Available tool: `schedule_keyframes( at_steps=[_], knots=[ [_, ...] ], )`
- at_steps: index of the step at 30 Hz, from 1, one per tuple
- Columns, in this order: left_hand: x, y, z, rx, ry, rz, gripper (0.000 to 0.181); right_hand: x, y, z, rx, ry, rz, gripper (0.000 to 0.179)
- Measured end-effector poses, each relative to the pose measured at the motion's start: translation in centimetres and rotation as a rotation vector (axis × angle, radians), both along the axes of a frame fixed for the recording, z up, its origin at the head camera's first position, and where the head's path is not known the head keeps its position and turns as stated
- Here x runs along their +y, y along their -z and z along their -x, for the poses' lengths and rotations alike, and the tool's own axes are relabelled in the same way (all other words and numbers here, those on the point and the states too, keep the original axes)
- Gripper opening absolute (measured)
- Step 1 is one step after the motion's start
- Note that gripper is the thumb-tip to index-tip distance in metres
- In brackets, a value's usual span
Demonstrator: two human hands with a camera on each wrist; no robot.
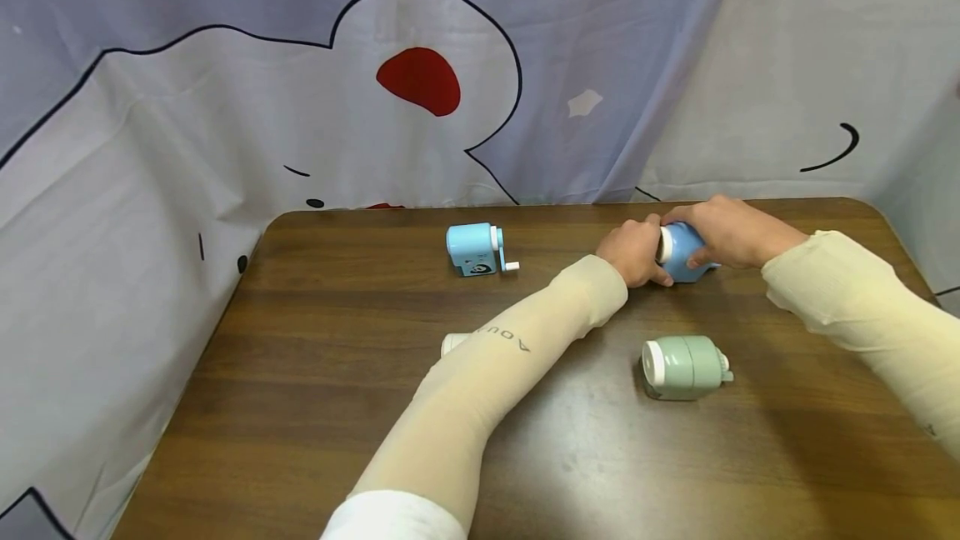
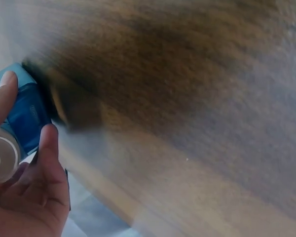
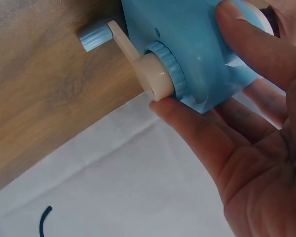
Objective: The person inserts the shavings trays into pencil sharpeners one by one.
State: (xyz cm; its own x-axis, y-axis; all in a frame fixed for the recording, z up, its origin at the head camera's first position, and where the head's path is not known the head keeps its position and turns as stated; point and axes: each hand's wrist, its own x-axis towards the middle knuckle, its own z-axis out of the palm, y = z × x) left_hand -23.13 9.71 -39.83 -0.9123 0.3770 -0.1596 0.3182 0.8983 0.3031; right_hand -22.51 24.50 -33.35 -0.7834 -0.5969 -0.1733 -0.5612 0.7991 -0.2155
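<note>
A blue crank pencil sharpener (image 1: 684,252) lies near the back right of the table, held between both hands. My left hand (image 1: 632,252) grips its end with the round white part; in the left wrist view the thumb and a finger press on opposite sides of the blue body (image 2: 28,118). From the other side my right hand (image 1: 733,232) holds it. The right wrist view shows the thumb on the body (image 3: 192,44) and a fingertip touching the base of the cream crank (image 3: 126,42), which ends in a blue knob.
Further left stands a light blue crank sharpener (image 1: 472,250) with a panda picture. A green sharpener (image 1: 681,368) sits nearer, below the right hand. My left forearm mostly covers a cream object (image 1: 452,343). Behind the wooden table (image 1: 300,432) hangs a printed curtain (image 1: 247,123).
</note>
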Motion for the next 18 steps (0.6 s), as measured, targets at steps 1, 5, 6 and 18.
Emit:
schedule_keyframes(
  at_steps=[1,5,6,18],
  knots=[
    [0.0,0.0,0.0,-0.006,0.001,0.006,0.080,-0.1,0.0,0.0,0.000,-0.004,-0.002,0.065],
    [-0.2,-0.4,0.0,-0.041,0.021,0.049,0.080,-0.4,0.2,0.1,-0.002,-0.020,-0.005,0.064],
    [-0.4,-0.7,0.0,-0.047,0.029,0.062,0.079,-0.5,0.2,0.1,-0.001,-0.021,-0.006,0.064],
    [-8.1,-6.7,0.9,0.135,0.127,0.061,0.051,-1.1,0.9,-0.3,0.011,0.032,-0.044,0.073]
  ],
)
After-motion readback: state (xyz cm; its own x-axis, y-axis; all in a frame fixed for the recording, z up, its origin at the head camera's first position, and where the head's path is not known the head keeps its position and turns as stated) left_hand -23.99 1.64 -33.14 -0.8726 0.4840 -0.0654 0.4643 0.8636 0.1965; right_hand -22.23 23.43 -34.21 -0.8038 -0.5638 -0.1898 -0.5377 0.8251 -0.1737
